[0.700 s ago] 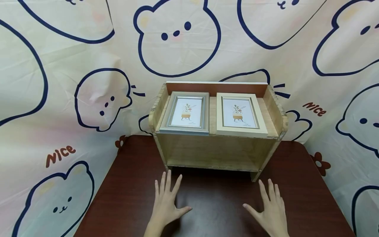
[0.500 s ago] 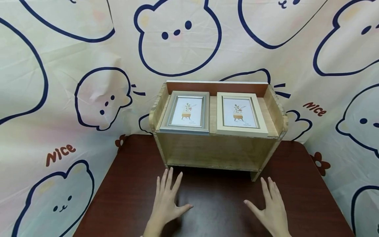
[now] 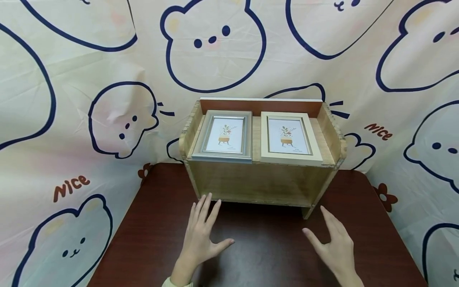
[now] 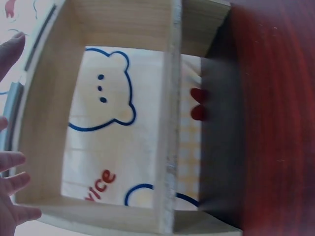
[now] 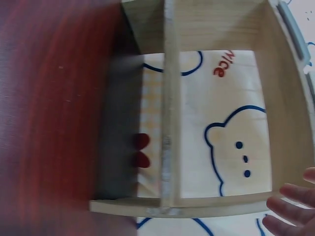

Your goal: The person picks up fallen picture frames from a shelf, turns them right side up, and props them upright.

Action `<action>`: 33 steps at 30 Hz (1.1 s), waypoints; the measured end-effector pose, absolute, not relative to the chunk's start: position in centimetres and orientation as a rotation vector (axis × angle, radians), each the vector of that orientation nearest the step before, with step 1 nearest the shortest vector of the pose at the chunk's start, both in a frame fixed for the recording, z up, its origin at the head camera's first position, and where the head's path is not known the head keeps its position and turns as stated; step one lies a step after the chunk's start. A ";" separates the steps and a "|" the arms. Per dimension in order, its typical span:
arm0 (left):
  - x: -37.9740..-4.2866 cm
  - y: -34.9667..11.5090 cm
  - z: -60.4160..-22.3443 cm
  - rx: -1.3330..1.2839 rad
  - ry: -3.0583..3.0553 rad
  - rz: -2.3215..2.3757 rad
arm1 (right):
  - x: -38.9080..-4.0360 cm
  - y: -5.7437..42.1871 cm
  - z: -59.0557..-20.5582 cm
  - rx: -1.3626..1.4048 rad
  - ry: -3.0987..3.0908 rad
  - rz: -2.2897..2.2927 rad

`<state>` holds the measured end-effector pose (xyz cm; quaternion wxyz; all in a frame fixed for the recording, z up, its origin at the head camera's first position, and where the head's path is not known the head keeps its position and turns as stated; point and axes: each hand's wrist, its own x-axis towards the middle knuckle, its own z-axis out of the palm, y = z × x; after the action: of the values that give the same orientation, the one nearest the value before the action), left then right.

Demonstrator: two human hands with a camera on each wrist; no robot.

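Observation:
A small wooden shelf [image 3: 258, 183] stands at the back of the dark table. On its upper board lie two picture frames, a silver-grey frame [image 3: 248, 137] on the left and a cream frame [image 3: 265, 137] on the right, each with a potted-plant print. My left hand [image 3: 201, 235] hovers before the shelf's lower left corner, fingers spread, holding nothing. To the right, my right hand [image 3: 337, 247] is raised near the shelf's right leg, thumb apart from extended fingers, also holding nothing. Both wrist views show fingers beside the shelf's open-backed lower compartment [image 4: 167, 123].
The reddish-brown table [image 3: 258, 255] reaches toward me in front of the shelf. A cloth backdrop [image 3: 143, 63] with blue-outlined bears hangs close behind the shelf and along both sides.
My left hand has risen slightly toward the shelf. My right hand has moved up and to the right, its fingers drawn closer together. The shelf and picture frames stay put.

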<state>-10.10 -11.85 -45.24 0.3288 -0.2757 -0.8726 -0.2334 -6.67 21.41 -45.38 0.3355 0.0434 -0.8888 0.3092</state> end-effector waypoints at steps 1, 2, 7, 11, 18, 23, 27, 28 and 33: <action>-10.2 -11.8 -45.0 -0.731 -2.257 -0.612 | -6.8 21.5 -45.1 0.122 -2.298 0.799; -10.3 -11.7 -44.7 -0.740 -2.230 -0.616 | -6.8 21.5 -44.7 0.132 -2.276 0.791; -11.0 -11.2 -43.2 -0.790 -2.094 -0.637 | -7.5 22.0 -43.1 0.194 -2.193 0.775; -11.6 -10.7 -42.2 -0.826 -2.008 -0.664 | -8.3 22.4 -41.9 0.238 -2.161 0.790; -12.8 -9.5 -40.8 -0.802 -1.951 -0.784 | -9.7 22.7 -39.7 0.270 -2.110 0.800; -13.4 -8.7 -39.7 -0.798 -1.962 -0.914 | -10.7 22.8 -38.0 0.287 -2.090 0.835; -13.9 -8.0 -38.6 -0.838 -1.972 -0.985 | -11.4 22.8 -36.9 0.295 -2.077 0.865; -14.0 -7.8 -38.3 -0.845 -1.974 -0.998 | -11.6 22.8 -36.6 0.295 -2.074 0.871; -14.8 -7.3 -36.6 -0.865 -1.991 -1.083 | -12.7 22.9 -35.0 0.298 -2.079 0.883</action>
<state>-14.78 -7.26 -36.58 0.3501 -0.3341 -0.7687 -0.4183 -12.65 22.94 -34.97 0.4184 0.1190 -0.8288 0.3521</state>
